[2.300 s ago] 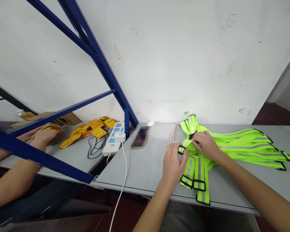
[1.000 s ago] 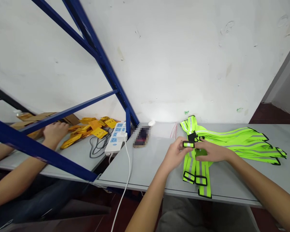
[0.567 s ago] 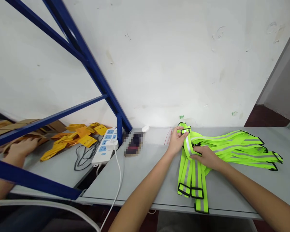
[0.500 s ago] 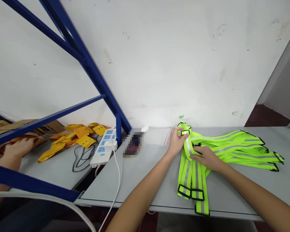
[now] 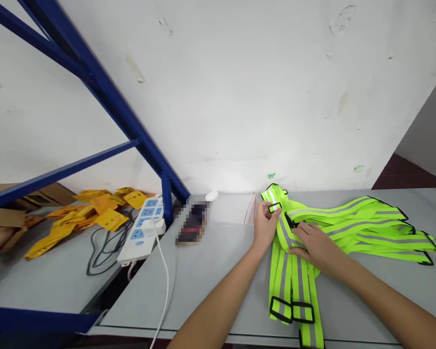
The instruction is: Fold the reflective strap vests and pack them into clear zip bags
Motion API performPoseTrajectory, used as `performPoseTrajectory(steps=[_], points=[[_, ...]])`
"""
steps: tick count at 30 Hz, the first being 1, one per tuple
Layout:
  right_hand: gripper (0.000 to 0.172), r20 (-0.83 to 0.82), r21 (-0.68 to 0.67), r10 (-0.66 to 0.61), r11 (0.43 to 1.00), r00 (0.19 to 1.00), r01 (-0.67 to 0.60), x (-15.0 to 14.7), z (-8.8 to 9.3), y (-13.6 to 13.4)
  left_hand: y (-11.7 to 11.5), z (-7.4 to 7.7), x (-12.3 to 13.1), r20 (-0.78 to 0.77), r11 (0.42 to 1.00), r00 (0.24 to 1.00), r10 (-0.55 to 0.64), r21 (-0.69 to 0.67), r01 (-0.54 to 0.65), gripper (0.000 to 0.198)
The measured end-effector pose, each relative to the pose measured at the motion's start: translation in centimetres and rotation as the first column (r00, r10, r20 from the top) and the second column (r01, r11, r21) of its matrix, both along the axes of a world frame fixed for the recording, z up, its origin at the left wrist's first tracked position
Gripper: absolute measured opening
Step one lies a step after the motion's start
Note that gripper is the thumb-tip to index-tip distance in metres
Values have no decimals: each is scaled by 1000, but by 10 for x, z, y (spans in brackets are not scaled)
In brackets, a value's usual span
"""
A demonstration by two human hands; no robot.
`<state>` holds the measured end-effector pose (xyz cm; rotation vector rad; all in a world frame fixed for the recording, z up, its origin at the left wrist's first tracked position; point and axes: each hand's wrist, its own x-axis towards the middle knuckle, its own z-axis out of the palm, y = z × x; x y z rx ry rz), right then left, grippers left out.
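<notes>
Left hand (image 5: 264,227) points forward, right hand (image 5: 319,246) slants leftward, both pinching green strap (image 5: 285,232).

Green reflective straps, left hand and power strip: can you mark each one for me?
Green reflective straps (image 5: 356,226): head view, a strap in the bundle spread rightward.
Left hand (image 5: 264,228): head view, middle of the hand.
Power strip (image 5: 138,234): head view, its socket face.

Bright, diffuse, glowing strongest low on the white wall (image 5: 234,170); faintly shadowed beside the white cable (image 5: 167,278); fairly crisp on the lime straps (image 5: 349,229); smeared far left; stretched at the edges.
</notes>
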<state>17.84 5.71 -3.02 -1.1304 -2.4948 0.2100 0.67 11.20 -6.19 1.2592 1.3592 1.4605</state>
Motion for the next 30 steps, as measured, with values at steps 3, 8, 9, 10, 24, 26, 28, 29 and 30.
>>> performPoseTrajectory(steps=[3,8,9,10,24,26,28,29,30], points=[[43,26,129,-29,991,999,26,0,2,1,4,2,1,-18,1000,1000,-13,3,13,33],[42,168,251,-12,968,986,-31,-2,3,0,19,7,3,-56,998,997,-58,-3,58,33],[38,189,252,-15,967,982,-33,-2,3,0,23,7,3,-70,998,995,-66,-7,65,34],[35,202,250,-14,968,979,-37,-3,2,0,27,6,3,-85,998,994,-68,-11,68,36],[31,103,234,58,969,993,-81,-5,-7,3,2,23,-20,-730,913,645,-225,74,402,21],[30,94,233,47,970,994,-68,-5,-8,4,-10,24,-21,-749,895,606,-266,41,443,27],[31,92,240,36,969,995,-57,-5,-9,5,-20,22,-20,-732,903,626,-269,34,429,32],[31,95,247,23,968,995,-46,-5,-9,6,-24,20,-19,-715,911,646,-267,31,411,34],[31,100,256,5,966,995,-31,-6,-9,7,-27,18,-19,-696,921,669,-261,27,388,36]])
